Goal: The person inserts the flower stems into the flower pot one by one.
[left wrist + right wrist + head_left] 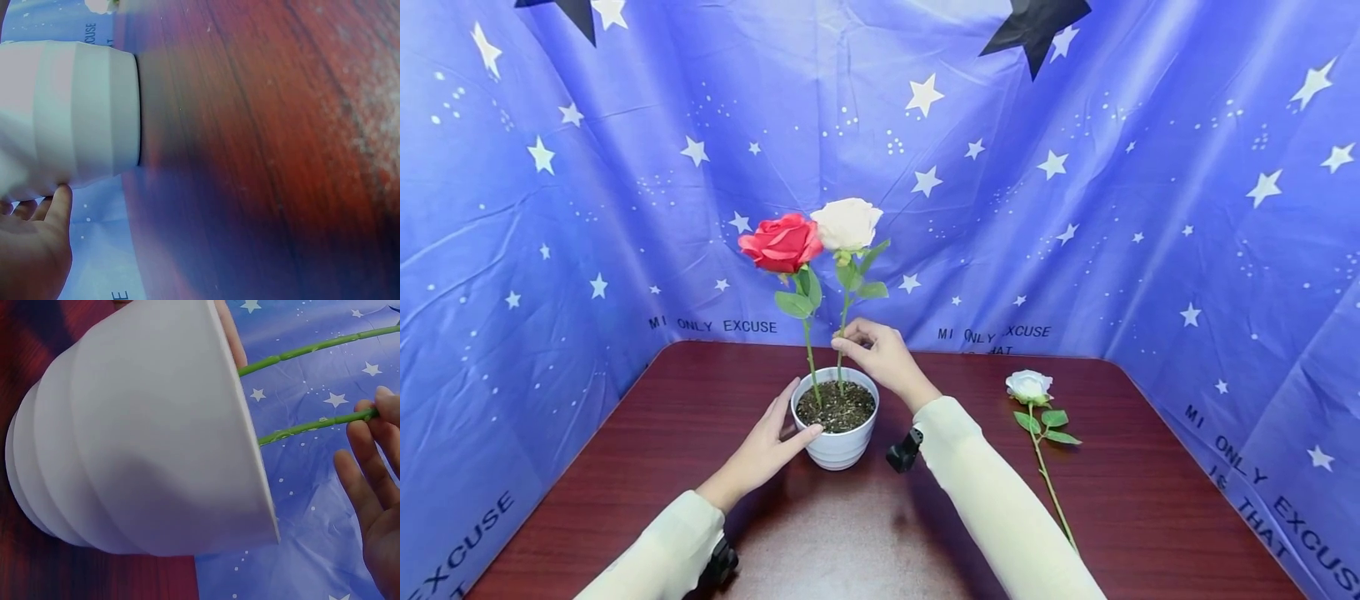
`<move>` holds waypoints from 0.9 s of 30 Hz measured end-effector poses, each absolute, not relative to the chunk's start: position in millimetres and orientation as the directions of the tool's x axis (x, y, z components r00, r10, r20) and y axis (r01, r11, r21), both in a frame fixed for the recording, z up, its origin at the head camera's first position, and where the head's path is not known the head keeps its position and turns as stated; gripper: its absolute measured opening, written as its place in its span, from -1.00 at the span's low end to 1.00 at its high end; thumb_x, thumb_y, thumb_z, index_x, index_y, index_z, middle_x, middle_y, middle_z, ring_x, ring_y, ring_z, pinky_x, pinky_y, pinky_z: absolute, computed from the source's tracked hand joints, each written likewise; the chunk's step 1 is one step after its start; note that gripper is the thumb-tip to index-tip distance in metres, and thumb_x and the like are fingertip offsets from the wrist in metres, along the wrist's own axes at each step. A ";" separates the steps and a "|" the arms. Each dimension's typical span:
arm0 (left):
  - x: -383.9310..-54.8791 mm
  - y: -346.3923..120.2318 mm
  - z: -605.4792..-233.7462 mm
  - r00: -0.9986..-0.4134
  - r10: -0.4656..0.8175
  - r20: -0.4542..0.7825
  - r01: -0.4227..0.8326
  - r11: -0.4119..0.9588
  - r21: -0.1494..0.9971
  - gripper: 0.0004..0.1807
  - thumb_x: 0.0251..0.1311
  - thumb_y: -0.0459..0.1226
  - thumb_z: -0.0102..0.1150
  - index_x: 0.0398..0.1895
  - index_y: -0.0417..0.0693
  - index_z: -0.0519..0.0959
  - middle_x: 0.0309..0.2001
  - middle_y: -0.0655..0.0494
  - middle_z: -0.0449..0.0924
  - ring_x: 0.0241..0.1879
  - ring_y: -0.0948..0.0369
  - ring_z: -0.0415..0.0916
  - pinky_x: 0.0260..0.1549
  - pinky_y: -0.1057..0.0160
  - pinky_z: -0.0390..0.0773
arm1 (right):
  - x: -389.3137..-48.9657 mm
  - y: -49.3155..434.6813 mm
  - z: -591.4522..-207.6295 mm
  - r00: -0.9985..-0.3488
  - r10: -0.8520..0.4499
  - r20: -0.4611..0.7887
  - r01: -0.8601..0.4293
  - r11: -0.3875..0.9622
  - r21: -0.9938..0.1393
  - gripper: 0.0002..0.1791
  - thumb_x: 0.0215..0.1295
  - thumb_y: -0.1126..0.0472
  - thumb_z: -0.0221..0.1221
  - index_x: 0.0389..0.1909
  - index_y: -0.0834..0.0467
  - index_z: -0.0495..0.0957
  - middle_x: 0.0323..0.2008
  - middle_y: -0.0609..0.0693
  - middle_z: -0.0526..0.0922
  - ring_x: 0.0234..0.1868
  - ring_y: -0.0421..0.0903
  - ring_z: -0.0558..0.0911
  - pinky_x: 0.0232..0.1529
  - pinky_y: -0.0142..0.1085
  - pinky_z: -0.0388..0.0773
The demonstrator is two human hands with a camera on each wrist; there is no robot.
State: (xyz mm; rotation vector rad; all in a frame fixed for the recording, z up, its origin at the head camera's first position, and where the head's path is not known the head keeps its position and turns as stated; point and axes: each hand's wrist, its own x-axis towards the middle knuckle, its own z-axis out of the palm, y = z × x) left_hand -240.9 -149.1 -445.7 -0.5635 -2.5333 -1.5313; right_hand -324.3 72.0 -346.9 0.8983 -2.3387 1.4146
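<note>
A white ribbed flower pot [838,450] holds dark soil [842,410], with two stems standing in it. On the left is a red rose [782,243]; beside it stands a white rose [847,225] with green leaves. My right hand [883,358] pinches the white rose's stem between thumb and fingertips above the rim. The right wrist view shows this green stem [312,426] in the fingers, near the other stem [319,345]. My left hand [763,450] rests against the pot's left side, fingers extended and thumb near the front rim. In the left wrist view its fingers [59,209] touch the pot wall.
Another white rose [1030,387] lies on the right of the dark red wooden table [820,542], its stem pointing toward the near side. A blue star-printed cloth [865,150] hangs behind the table and on both sides.
</note>
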 end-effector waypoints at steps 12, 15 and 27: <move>-239.4 -146.6 -442.5 -0.918 0.240 0.317 0.392 0.419 0.819 -0.05 0.34 -0.15 0.28 0.61 -0.09 -0.09 0.49 -0.33 0.00 0.40 -0.19 0.18 0.22 -0.09 0.46 | -324.4 70.1 -344.5 -0.790 -0.357 0.498 -0.605 0.326 -0.727 -0.87 0.30 0.10 0.37 -0.39 0.03 0.65 -0.26 -0.19 0.76 -0.27 -0.26 0.70 -0.13 -0.27 0.62; -236.9 -144.0 -437.9 -0.920 0.236 0.314 0.388 0.418 0.822 -0.06 0.34 -0.20 0.28 0.60 -0.17 -0.09 0.47 -0.39 0.00 0.39 -0.23 0.17 0.22 -0.14 0.45 | -324.6 69.6 -345.2 -0.796 -0.346 0.497 -0.598 0.315 -0.737 -0.90 0.30 0.12 0.37 -0.35 0.04 0.68 -0.24 -0.17 0.76 -0.27 -0.25 0.70 -0.09 -0.28 0.64; -230.2 -143.2 -428.8 -0.916 0.249 0.314 0.393 0.399 0.829 -0.06 0.33 -0.17 0.29 0.60 -0.15 -0.05 0.48 -0.35 0.02 0.41 -0.21 0.16 0.22 -0.12 0.46 | -320.0 67.9 -347.1 -0.811 -0.295 0.505 -0.584 0.357 -0.729 -0.89 0.31 0.06 0.35 -0.26 0.00 0.72 -0.22 -0.22 0.76 -0.27 -0.27 0.68 -0.14 -0.27 0.62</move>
